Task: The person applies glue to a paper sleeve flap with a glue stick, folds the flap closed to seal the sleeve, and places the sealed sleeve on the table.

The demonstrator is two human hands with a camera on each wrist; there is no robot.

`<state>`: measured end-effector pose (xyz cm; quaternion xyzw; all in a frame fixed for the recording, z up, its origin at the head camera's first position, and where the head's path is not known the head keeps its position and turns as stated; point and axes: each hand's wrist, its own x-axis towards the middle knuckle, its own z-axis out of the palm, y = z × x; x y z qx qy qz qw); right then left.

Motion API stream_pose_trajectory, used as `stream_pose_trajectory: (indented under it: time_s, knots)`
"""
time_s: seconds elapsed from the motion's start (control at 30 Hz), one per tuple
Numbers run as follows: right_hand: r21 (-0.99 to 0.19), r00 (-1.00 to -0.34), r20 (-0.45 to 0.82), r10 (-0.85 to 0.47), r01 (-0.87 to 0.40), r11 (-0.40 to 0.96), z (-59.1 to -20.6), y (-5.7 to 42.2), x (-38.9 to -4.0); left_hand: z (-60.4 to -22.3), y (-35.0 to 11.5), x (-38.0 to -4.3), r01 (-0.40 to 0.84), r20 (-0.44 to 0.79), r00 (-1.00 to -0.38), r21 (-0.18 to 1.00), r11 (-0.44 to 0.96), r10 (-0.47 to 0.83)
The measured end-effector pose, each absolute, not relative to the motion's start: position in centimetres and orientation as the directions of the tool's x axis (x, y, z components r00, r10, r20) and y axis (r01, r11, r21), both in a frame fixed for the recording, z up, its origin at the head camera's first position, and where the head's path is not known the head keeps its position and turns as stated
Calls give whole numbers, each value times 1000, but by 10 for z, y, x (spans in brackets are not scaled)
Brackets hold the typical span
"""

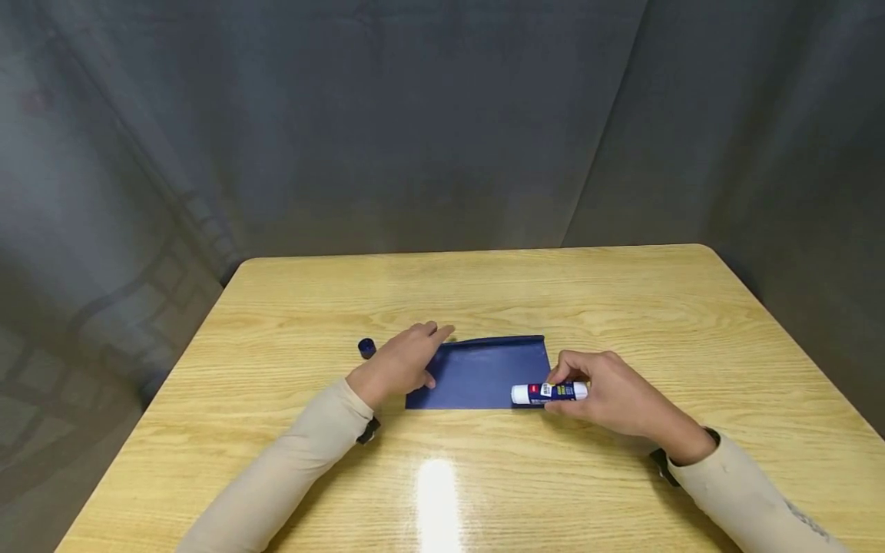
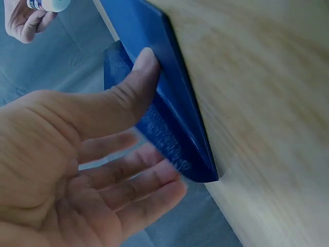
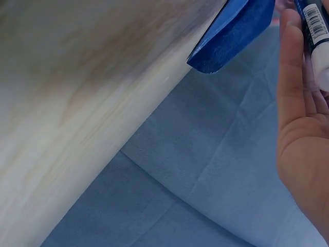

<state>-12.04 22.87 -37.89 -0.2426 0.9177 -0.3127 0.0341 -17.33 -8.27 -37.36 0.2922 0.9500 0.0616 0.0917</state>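
A dark blue sheet of paper (image 1: 484, 376) lies on the table, its far edge folded up into a narrow flap (image 2: 159, 139) with whitish smears on it. My left hand (image 1: 404, 361) is over the sheet's left end. The thumb (image 2: 146, 64) touches the blue surface, while the other fingers extend loosely beyond the flap. Above the sheet's near right corner, my right hand (image 1: 604, 392) grips a glue stick (image 1: 549, 392) with a white and navy barrel, held level between thumb and fingers. Its tip points left, and I cannot tell whether it touches the paper.
A small dark blue cap (image 1: 366, 348) stands just left of the left hand. The light wooden table (image 1: 622, 292) ends at a grey cloth backdrop (image 1: 415, 130).
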Motion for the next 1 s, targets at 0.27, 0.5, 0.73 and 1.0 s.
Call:
stream_pose_trajectory:
  time_s: [0.27, 0.5, 0.73, 1.0]
  knots:
    - [-613, -875, 80, -478, -421, 668, -380, 228, -121, -376, -83, -169, 651, -166, -743, 47, 758, 648]
    - [-613, -876, 85, -475, -422, 668, -381, 228, -120, -375, -91, -167, 705, -199, -688, 47, 708, 698]
    - [-616, -872, 82, -482, -425, 664, -381, 228, -120, -378, -86, -169, 684, -232, -697, 73, 726, 679]
    - [-620, -866, 86, -493, -434, 654, -381, 228, -120, -377, -71, -170, 694, -280, -703, -69, 716, 654]
